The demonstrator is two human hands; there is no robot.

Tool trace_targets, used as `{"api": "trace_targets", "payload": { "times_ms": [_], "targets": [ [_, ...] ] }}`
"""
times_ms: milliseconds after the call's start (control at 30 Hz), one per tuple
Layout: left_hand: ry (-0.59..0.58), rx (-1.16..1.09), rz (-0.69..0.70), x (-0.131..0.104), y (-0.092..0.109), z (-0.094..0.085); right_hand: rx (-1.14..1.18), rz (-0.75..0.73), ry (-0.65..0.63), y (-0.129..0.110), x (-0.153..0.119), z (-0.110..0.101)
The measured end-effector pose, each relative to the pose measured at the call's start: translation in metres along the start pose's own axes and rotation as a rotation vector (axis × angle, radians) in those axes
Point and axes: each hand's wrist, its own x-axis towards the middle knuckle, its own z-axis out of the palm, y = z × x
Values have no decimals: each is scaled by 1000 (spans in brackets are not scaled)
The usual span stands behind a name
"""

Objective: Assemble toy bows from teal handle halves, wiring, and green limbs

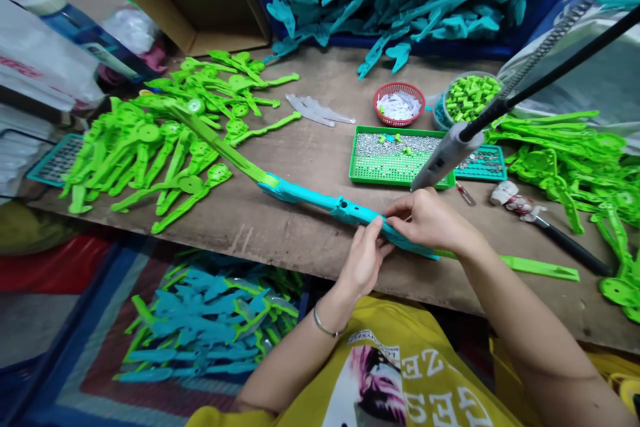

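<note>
Right hand [427, 217] and left hand [363, 260] pinching turquoise body [320, 197] over bench [280, 233] | green strips [225, 150] in both ends, fastening apparently unfinished | hanging driver [443, 159] beside right hand, unheld | metal bits [369, 143] in green tray [383, 172] beyond

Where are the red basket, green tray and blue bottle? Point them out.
Red basket [399, 123]: head view, front wall.
Green tray [379, 171]: head view, perforated floor.
Blue bottle [76, 28]: head view, body.

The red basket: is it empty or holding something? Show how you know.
Holding something: white pieces lie inside the red basket.
</note>
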Motion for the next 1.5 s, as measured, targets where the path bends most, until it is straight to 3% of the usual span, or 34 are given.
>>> {"api": "trace_targets", "payload": {
  "times_ms": [100,133,200,300,400,600,900,1200,1300,1500],
  "targets": [
    [-177,529,99,-19,15,-21,-26,14,-19,1,1,-3],
    [-168,764,243,-24,22,-28,-34,25,-22,1,1,-3],
    [-69,1174,678,-26,37,-39,-42,42,-23,-1,1,-3],
    [-12,1560,1284,-12,59,-49,-47,41,-18,-3,0,-2],
    [-139,1728,1513,9,72,-52,-44,40,-25,-4,0,-1],
    [-174,1809,1549,18,69,-42,-25,18,-11,-5,1,0],
    [-217,1836,1427,14,62,-30,-202,27,25,-9,-1,12],
    [-73,1828,1482,13,65,-36,-166,3,84,-2,-3,16],
    [-142,1735,1455,15,71,-39,-154,-34,85,-1,-5,17],
    [-384,1671,1225,19,84,-46,-153,-77,114,-2,-12,21]
  ]
}}
